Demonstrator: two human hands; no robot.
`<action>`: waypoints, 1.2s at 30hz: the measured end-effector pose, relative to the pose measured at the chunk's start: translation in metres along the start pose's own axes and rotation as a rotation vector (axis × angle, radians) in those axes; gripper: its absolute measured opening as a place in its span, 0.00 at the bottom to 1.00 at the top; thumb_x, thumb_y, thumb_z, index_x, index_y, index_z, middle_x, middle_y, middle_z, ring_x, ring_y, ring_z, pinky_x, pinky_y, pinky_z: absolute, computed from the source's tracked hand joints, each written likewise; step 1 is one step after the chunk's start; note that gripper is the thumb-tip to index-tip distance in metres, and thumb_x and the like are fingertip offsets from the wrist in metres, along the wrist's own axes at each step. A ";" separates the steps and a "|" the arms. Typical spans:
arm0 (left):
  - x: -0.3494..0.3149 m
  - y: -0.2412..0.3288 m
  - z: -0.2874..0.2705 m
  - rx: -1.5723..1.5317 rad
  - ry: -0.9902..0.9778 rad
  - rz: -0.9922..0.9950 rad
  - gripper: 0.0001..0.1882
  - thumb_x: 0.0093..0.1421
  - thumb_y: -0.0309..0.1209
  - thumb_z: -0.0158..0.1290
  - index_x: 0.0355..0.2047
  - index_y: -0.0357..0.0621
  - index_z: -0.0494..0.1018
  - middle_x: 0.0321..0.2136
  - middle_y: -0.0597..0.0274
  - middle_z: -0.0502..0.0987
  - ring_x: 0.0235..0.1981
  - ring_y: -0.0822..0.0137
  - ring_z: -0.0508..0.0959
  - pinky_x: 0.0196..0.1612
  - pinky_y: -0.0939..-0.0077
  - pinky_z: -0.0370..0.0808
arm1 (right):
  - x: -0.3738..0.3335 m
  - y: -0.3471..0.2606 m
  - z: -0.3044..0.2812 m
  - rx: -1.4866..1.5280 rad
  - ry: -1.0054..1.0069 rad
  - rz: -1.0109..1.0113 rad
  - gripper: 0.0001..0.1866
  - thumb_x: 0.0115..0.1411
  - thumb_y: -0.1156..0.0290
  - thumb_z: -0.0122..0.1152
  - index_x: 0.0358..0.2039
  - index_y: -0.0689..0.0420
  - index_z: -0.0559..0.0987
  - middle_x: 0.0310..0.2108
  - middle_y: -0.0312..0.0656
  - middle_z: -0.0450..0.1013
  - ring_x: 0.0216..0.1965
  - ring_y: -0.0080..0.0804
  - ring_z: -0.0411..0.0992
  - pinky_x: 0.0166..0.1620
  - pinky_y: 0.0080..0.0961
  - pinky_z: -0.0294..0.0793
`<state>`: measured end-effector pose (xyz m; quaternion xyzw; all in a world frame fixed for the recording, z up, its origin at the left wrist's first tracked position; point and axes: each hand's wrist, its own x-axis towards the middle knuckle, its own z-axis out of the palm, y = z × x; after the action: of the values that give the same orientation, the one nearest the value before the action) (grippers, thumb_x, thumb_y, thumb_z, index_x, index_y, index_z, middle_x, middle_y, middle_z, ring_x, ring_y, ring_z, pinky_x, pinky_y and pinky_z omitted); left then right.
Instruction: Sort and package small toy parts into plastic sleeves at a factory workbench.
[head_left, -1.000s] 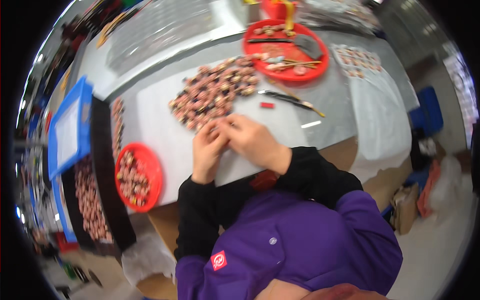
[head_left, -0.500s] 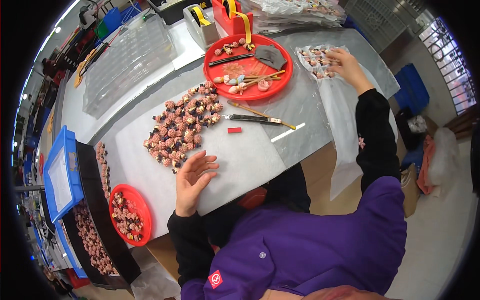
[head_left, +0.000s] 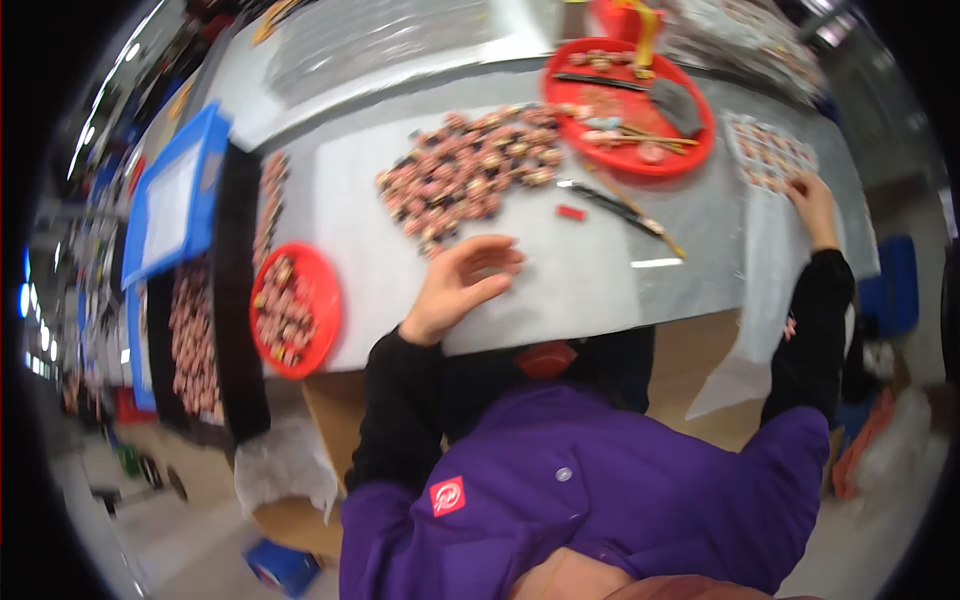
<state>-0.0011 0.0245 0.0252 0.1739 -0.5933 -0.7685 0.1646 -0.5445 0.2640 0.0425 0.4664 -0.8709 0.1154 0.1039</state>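
Observation:
My left hand [head_left: 465, 285] hovers over the near side of the white sheet [head_left: 350, 220], fingers curved and apart, holding nothing. Just beyond it lies a heap of small pink, knobbly figurines [head_left: 470, 170] with dark and cream parts. On the far right, my right hand [head_left: 815, 212] reaches the near end of a compartment tray [head_left: 770, 150] with rows of similar figurines. Its fingertips are pinched together there; blur hides what is between them. Thin white wrapping [head_left: 765, 260] hangs from the tray over the table edge.
A red round tray [head_left: 640, 165] holds brushes, a grey cloth and figurines. Nearer lie a dark pen-like tool [head_left: 610, 200], a thin wooden stick [head_left: 655, 225] and a small red block [head_left: 571, 213]. At left are a red plate [head_left: 325, 300] and black bin [head_left: 235, 300] with figurines.
The whole view has swung, so the table things sit farther right and higher. My right hand has come from above the tray's figurines to its near end. My left hand stays open.

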 end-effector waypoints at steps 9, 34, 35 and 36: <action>-0.017 0.001 0.008 0.522 0.254 0.209 0.06 0.51 0.25 0.57 0.31 0.39 0.75 0.28 0.65 0.76 0.26 0.78 0.74 0.27 0.84 0.70 | -0.011 -0.084 -0.022 -0.202 -0.021 0.045 0.14 0.54 0.72 0.54 0.41 0.60 0.75 0.35 0.51 0.74 0.36 0.46 0.73 0.41 0.32 0.70; 0.004 -0.014 0.009 0.011 0.452 0.426 0.12 0.60 0.27 0.48 0.41 0.33 0.71 0.40 0.56 0.74 0.41 0.70 0.73 0.44 0.78 0.71 | -0.106 -0.424 0.048 1.720 -0.305 -0.094 0.13 0.55 0.79 0.57 0.42 0.64 0.75 0.36 0.41 0.74 0.36 0.24 0.72 0.40 0.18 0.73; 0.005 -0.014 0.007 -0.069 0.481 0.423 0.12 0.59 0.27 0.49 0.42 0.33 0.71 0.39 0.57 0.74 0.39 0.70 0.73 0.43 0.79 0.71 | -0.106 -0.424 0.047 1.690 -0.287 -0.141 0.14 0.55 0.80 0.56 0.43 0.65 0.74 0.36 0.41 0.73 0.36 0.25 0.72 0.40 0.18 0.72; 0.003 -0.016 0.001 -0.048 0.455 0.316 0.13 0.59 0.27 0.49 0.43 0.34 0.70 0.37 0.59 0.74 0.36 0.73 0.74 0.42 0.79 0.72 | -0.105 -0.424 0.049 1.691 -0.289 -0.137 0.14 0.55 0.80 0.56 0.43 0.65 0.74 0.36 0.41 0.73 0.36 0.25 0.72 0.40 0.18 0.72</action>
<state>-0.0050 0.0283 0.0100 0.2435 -0.5423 -0.6885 0.4155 -0.1359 0.1042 0.0100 0.4488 -0.4668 0.6583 -0.3837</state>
